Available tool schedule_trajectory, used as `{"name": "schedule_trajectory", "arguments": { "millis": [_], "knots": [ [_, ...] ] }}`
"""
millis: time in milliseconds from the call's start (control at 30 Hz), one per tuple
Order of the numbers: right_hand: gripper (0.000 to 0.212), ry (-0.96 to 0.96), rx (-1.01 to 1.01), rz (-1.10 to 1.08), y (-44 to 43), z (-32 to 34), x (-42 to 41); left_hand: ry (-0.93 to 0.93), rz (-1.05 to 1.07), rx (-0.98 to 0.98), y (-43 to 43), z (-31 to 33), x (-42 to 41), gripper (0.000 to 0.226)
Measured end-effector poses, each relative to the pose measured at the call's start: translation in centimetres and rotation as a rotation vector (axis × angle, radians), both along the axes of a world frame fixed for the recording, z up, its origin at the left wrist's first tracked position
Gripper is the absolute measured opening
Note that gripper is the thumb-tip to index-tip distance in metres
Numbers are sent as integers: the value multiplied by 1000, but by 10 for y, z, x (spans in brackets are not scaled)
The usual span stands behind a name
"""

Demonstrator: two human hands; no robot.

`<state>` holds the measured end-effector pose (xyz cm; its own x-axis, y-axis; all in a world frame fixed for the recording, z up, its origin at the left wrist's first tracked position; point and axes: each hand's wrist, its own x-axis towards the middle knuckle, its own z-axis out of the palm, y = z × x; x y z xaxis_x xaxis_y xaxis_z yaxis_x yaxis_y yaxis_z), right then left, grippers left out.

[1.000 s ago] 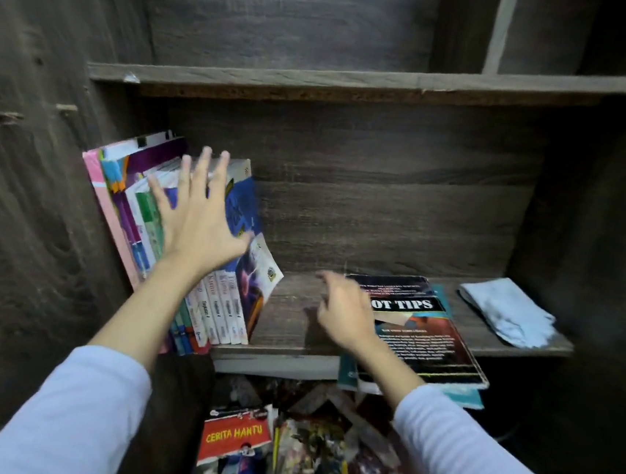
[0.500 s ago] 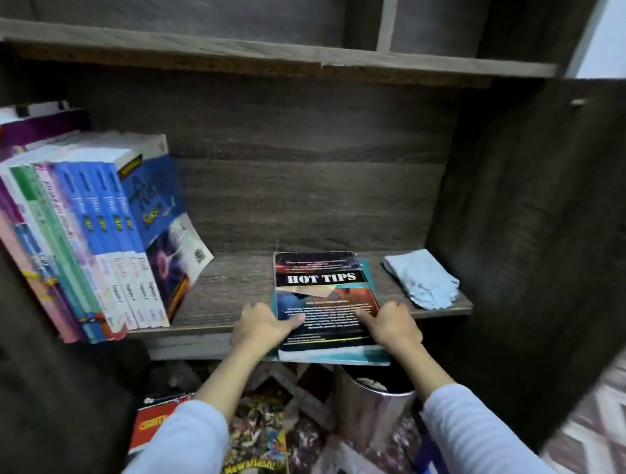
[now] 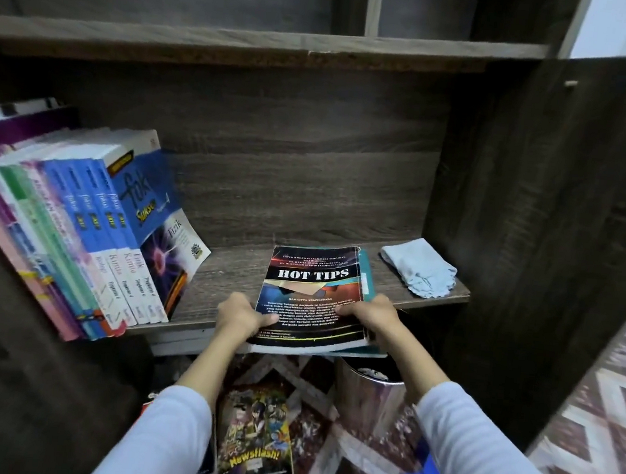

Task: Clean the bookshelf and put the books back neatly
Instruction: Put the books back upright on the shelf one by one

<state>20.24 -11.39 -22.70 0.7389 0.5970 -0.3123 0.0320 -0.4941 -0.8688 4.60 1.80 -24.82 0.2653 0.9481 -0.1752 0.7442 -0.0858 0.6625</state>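
Left hand: the left hand (image 3: 240, 316) grips the near left edge of the black book (image 3: 313, 275), thumb on the cover.
Right hand: the right hand (image 3: 369, 313) grips the book's near right edge, fingers bent over the cover.
Arms: both forearms reach forward from white sleeves, with the wrists at the shelf's (image 3: 232, 267) front edge.
Black book: lies flat on a teal book (image 3: 368, 276) at mid-shelf, its near end overhanging the shelf's front edge.
Row of books (image 3: 86, 230): at the left end of the shelf, leaning left.
Cloth (image 3: 421, 268): at the right end of the shelf.
Comic (image 3: 255, 437), metal bin (image 3: 369, 391): below the shelf.
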Motion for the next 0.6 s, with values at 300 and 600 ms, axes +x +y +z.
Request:
{"name": "schedule_trajectory", "arguments": {
  "millis": [300,600],
  "knots": [
    [29,147,259,19,19,21,-26,-178,-59,-228,8,8,-17,25],
    [64,-546,408,208,36,58,-103,-357,-195,283,38,115,-41,62]
  ]
}}
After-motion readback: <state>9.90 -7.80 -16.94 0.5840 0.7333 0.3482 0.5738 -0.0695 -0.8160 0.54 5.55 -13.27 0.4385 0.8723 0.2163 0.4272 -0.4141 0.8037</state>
